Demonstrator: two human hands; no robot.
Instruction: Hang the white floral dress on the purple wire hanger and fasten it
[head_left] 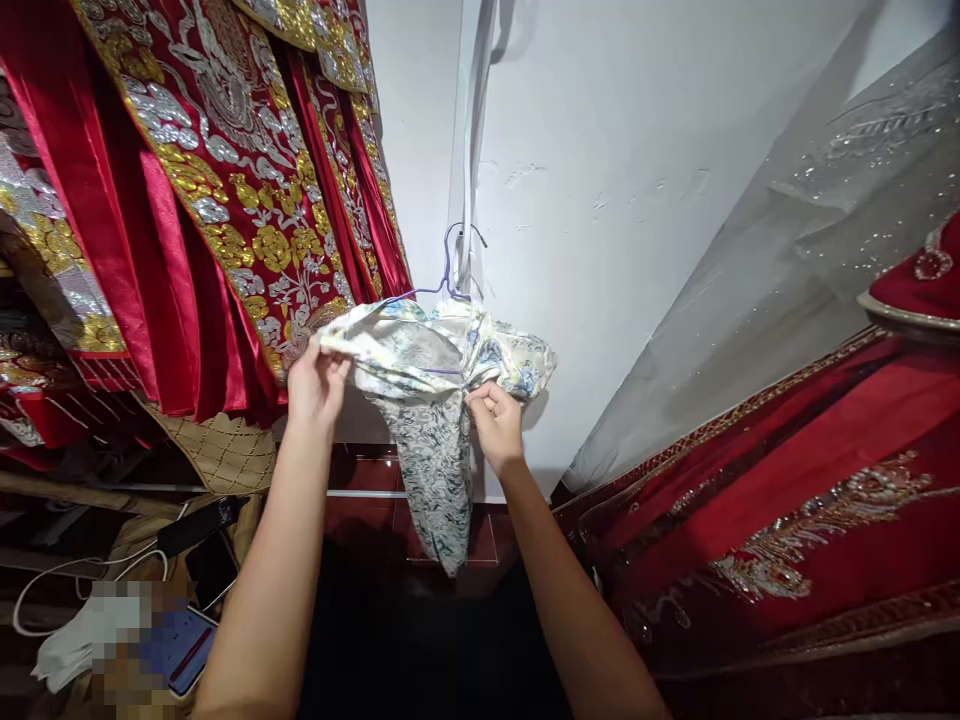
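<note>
Here, centre of frame: a pale floral garment (427, 400), cream w/ blue-grey print, hangs bunched on a thin wire hanger (448, 275). The hanger hook sits just above the cloth, against a white strip (472, 140) running down the white wall (637, 200).

Left hand (316, 385): left of centre, fingers pinched shut on the garment's left edge, holding that end up and out. Right hand (495, 420): just right of centre, fingers closed on a fold of the same garment below the hanger's right shoulder. Both forearms rise from the bottom edge of the frame and converge on the cloth.

Garment position: upper part spread between the two hands approx. level w/ the hanger; lower part drops as a narrow twisted length toward lower centre, ending above the dark red floor tiles (360, 520). It touches nothing but the hanger and the hands, as far as can be seen.

Surroundings:
- Upper left: red satin robes (187, 200) w/ heavy gold and silver embroidery, hanging close beside the left hand.
- Right side: further red embroidered fabric (787, 480) lying at a slant, w/ a grey sequinned sheer cloth (825, 220) above it.
- Lower left: woven quilted item (225, 455), a white cable (75, 575), a phone (214, 565), a blurred patch; detail not readable.
</note>
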